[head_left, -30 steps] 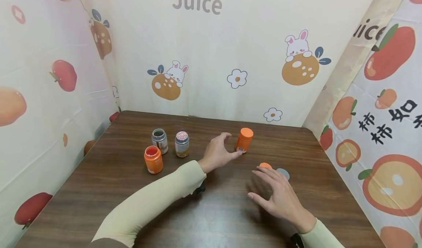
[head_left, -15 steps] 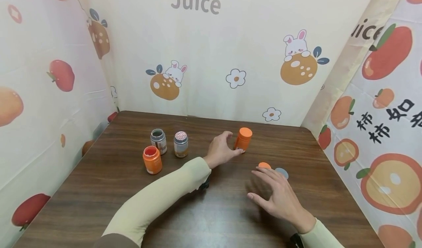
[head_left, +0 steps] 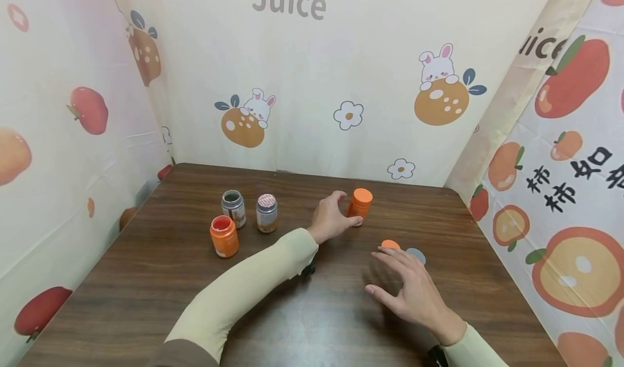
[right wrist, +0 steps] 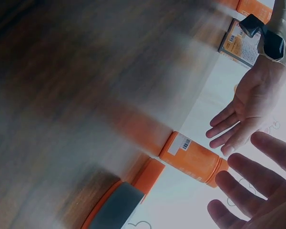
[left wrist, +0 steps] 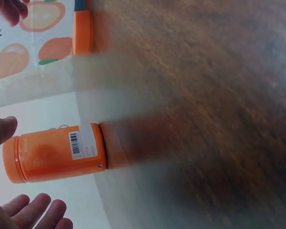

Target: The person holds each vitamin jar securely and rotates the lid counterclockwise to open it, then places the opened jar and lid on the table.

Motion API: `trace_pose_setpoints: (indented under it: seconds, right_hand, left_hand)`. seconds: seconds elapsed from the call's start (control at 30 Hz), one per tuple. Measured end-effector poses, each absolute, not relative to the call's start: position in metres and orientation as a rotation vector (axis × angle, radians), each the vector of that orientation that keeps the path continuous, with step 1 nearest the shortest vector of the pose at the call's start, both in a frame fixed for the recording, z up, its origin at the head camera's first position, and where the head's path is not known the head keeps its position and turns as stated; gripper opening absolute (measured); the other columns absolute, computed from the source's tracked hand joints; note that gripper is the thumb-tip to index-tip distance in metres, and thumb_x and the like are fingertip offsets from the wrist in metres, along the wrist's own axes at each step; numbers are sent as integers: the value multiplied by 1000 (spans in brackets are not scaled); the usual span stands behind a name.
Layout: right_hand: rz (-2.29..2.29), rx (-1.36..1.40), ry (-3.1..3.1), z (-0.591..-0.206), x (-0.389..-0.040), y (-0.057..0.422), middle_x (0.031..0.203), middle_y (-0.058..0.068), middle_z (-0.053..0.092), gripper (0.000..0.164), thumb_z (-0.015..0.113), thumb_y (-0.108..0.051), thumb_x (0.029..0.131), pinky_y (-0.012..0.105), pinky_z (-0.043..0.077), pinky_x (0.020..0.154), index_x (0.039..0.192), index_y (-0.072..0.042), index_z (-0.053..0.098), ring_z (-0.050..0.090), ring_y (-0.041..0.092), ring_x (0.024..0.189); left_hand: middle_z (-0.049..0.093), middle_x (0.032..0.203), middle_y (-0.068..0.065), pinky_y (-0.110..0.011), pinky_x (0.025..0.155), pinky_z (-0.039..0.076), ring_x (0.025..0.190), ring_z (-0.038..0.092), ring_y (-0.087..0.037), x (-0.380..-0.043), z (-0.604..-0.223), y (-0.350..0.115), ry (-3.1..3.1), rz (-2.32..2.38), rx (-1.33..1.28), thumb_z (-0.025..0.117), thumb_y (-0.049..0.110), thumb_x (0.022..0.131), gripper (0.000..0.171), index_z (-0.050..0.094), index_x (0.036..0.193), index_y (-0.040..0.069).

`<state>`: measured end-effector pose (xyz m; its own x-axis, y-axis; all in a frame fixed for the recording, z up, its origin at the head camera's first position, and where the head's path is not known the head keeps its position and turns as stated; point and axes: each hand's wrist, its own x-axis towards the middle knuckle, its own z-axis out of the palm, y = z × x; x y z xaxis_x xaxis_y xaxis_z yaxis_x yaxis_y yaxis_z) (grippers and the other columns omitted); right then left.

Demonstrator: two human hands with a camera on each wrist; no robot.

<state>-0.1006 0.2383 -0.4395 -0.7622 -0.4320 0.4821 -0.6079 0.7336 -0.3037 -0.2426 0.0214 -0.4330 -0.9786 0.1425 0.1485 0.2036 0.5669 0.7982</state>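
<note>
A capped orange plastic jar [head_left: 361, 204] stands upright toward the back of the table. My left hand [head_left: 332, 216] reaches to its left side, thumb and fingers spread about it. In the left wrist view a gap shows between the fingers [left wrist: 35, 210] and the jar [left wrist: 57, 153]. Over the right part of the table my right hand [head_left: 414, 291] hovers with spread fingers, holding nothing. Just beyond its fingertips lie an orange lid [head_left: 390, 244] and a grey lid [head_left: 416, 256], the orange one partly covered by the hand in the head view.
On the left stand an open orange jar [head_left: 225, 237], an open grey jar [head_left: 234, 210] and a grey jar with a patterned top [head_left: 267, 213]. The brown wooden table [head_left: 312, 323] meets printed curtains [head_left: 312, 85] at the back and sides.
My left hand has shifted slightly right and closer to the capped jar. The right hand keeps its place, and the jars and lids stay where they were.
</note>
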Motion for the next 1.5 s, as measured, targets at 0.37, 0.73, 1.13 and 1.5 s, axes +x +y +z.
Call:
trace_pose_setpoints:
  seconds: [0.37, 0.73, 1.13, 1.5]
  right_hand:
    - [671, 790, -2572, -441, -99, 237, 137, 3, 63, 64, 85, -50, 80, 59, 41, 101, 136, -24, 66, 56, 25, 128]
    - [673, 786, -2570, -440, -99, 237, 137, 5, 63, 64, 85, -49, 80, 58, 40, 102, 135, -25, 66, 57, 25, 127]
    - [691, 788, -2555, -442, -98, 237, 136, 4, 64, 63, 86, -47, 79, 58, 41, 101, 134, -25, 66, 57, 24, 127]
    - [692, 773, -2568, -441, -98, 237, 137, 2, 63, 62, 86, -48, 79, 58, 41, 101, 134, -25, 67, 56, 24, 128]
  left_hand:
    - [61, 141, -9, -47, 104, 48, 128, 58, -31, -255, -446, 23, -2668, -1488, -300, 89, 38, 81, 77, 53, 142, 9]
    - [59, 144, -10, -45, 108, 45, 134, 55, -28, -261, -441, 31, -2642, -1612, -290, 88, 34, 82, 77, 52, 146, 9]
    - [60, 142, -10, -46, 108, 44, 133, 55, -30, -268, -448, 36, -2647, -1655, -282, 90, 31, 80, 77, 54, 144, 8]
    - [61, 140, -11, -45, 110, 44, 133, 55, -31, -270, -445, 41, -2651, -1669, -239, 90, 26, 80, 75, 54, 144, 8]
